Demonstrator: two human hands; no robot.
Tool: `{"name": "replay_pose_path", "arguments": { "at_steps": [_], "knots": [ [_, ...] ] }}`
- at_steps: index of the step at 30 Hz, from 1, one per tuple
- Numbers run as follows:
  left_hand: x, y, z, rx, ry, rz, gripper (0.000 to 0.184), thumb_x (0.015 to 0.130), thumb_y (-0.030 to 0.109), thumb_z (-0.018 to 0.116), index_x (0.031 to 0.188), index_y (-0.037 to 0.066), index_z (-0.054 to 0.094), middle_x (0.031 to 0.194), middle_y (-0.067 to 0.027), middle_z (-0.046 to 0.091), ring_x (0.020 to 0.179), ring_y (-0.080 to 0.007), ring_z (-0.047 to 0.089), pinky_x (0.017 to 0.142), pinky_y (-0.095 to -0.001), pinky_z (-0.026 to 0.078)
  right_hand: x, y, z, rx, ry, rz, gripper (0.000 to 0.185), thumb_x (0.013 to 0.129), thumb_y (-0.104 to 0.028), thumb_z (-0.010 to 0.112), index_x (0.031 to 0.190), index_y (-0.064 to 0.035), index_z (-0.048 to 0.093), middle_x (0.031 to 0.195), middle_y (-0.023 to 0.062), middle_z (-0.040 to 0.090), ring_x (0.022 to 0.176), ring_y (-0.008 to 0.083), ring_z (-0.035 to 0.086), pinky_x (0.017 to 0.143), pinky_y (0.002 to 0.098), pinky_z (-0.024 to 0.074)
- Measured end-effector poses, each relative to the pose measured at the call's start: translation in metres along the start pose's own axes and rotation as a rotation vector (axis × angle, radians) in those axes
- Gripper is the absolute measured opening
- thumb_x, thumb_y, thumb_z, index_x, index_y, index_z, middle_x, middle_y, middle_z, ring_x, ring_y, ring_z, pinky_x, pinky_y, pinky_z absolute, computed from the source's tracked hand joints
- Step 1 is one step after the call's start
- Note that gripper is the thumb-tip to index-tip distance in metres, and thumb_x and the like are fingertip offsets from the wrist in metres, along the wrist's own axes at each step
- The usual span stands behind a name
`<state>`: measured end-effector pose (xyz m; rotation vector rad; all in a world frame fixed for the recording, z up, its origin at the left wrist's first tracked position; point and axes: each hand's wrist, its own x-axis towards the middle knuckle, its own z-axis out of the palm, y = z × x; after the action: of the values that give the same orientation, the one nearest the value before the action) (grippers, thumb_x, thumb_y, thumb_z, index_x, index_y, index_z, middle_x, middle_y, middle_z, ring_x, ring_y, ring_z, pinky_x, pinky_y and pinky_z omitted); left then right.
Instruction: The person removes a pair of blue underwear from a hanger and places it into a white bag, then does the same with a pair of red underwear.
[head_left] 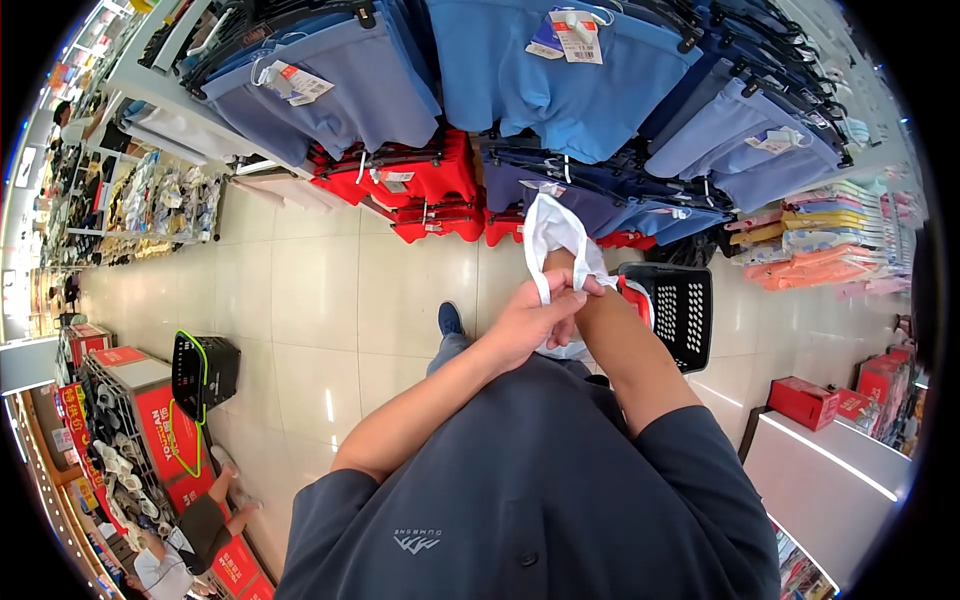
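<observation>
In the head view, your left hand (543, 318) is closed, its thumb and fingers pinching the handle of a white bag (547, 222) at your right wrist. Your right hand (560, 260) is mostly hidden by the white material; you can't tell how far open it is or whether it holds anything. The bag is in front of your torso, just beside a black shopping basket (700, 320) on your right. Ahead of you hang blue shorts (565, 85) with price tags, and below them red garments (455, 170) on hangers. More pastel garments (815, 245) hang on the right. A basket with a lime-green handle (215, 375) stands well apart on your left, near another person (205, 530).
</observation>
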<state>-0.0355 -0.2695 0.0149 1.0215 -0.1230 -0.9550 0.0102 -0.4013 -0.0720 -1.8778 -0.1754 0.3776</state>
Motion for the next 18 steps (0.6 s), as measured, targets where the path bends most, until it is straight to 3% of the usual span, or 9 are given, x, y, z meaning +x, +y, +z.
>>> {"name": "replay_pose_path", "arguments": {
  "at_steps": [1,8,11,13,14,15,16,18],
  "knots": [
    [0.001,0.002,-0.001,-0.005,0.006,-0.004,0.024,0.098,0.016,0.048,0.115,0.001,0.058,0.060,0.0016,0.049,0.050,-0.0051,0.044,0.044,-0.0207,0.031,0.003,-0.002,0.001,-0.019,-0.004,0.007,0.030,0.080,-0.007,0.057,0.109,-0.0030,0.058,0.107,0.0168,0.062,0.102,0.0353,0.060,0.087,0.0405,0.0485],
    [-0.002,0.007,-0.040,-0.185,0.064,-0.073,0.025,0.096,0.022,0.054,0.107,0.000,0.059,0.062,-0.0005,0.053,0.052,-0.0073,0.049,0.047,-0.0225,0.036,0.002,-0.024,0.037,-0.214,-0.124,0.085,0.028,0.080,-0.005,0.056,0.108,-0.0012,0.057,0.105,0.0169,0.062,0.100,0.0354,0.060,0.086,0.0404,0.0486],
    [-0.013,0.013,-0.053,-0.253,0.113,-0.022,0.027,0.096,0.023,0.054,0.106,-0.002,0.058,0.073,-0.0035,0.061,0.054,-0.0085,0.051,0.047,-0.0233,0.036,-0.024,-0.033,0.056,-0.313,-0.156,0.155,0.027,0.080,-0.004,0.056,0.107,-0.0004,0.057,0.104,0.0170,0.062,0.100,0.0355,0.060,0.086,0.0404,0.0487],
    [-0.017,0.013,-0.070,-0.353,0.087,-0.094,0.027,0.093,0.017,0.056,0.110,-0.004,0.053,0.114,-0.0180,0.062,0.057,-0.0122,0.051,0.050,-0.0241,0.037,-0.041,-0.041,0.067,-0.375,-0.104,0.196,0.026,0.080,-0.003,0.055,0.106,0.0001,0.057,0.103,0.0170,0.062,0.099,0.0355,0.060,0.086,0.0404,0.0487],
    [-0.019,0.015,-0.077,-0.354,0.087,-0.105,0.027,0.093,0.017,0.056,0.110,-0.004,0.053,0.114,-0.0180,0.062,0.057,-0.0122,0.051,0.050,-0.0241,0.037,-0.047,-0.047,0.071,-0.410,-0.055,0.204,0.026,0.080,-0.003,0.055,0.106,0.0004,0.057,0.103,0.0170,0.062,0.099,0.0356,0.060,0.086,0.0403,0.0487],
    [-0.022,0.018,-0.082,-0.346,0.117,-0.115,0.028,0.093,0.017,0.056,0.110,-0.005,0.053,0.113,-0.0176,0.062,0.059,-0.0125,0.051,0.051,-0.0246,0.037,-0.050,-0.053,0.076,-0.505,0.065,0.177,0.034,0.075,-0.014,0.064,0.109,-0.0090,0.061,0.105,0.0122,0.065,0.100,0.0330,0.062,0.081,0.0408,0.0514],
    [-0.025,0.019,-0.088,-0.337,0.148,-0.126,0.029,0.093,0.017,0.057,0.109,-0.005,0.053,0.112,-0.0172,0.062,0.060,-0.0128,0.052,0.053,-0.0250,0.038,-0.057,-0.059,0.078,-0.497,0.065,0.188,0.034,0.075,-0.014,0.064,0.109,-0.0090,0.061,0.105,0.0122,0.065,0.100,0.0330,0.062,0.081,0.0408,0.0514],
    [-0.028,0.022,-0.101,-0.379,0.183,-0.053,0.026,0.092,0.016,0.057,0.108,-0.004,0.055,0.109,-0.0161,0.063,0.063,-0.0125,0.052,0.055,-0.0256,0.039,-0.068,-0.072,0.073,-0.659,0.101,-0.115,0.019,0.074,-0.004,0.062,0.092,-0.0038,0.057,0.093,0.0144,0.063,0.089,0.0334,0.062,0.073,0.0409,0.0524]
  ]
}}
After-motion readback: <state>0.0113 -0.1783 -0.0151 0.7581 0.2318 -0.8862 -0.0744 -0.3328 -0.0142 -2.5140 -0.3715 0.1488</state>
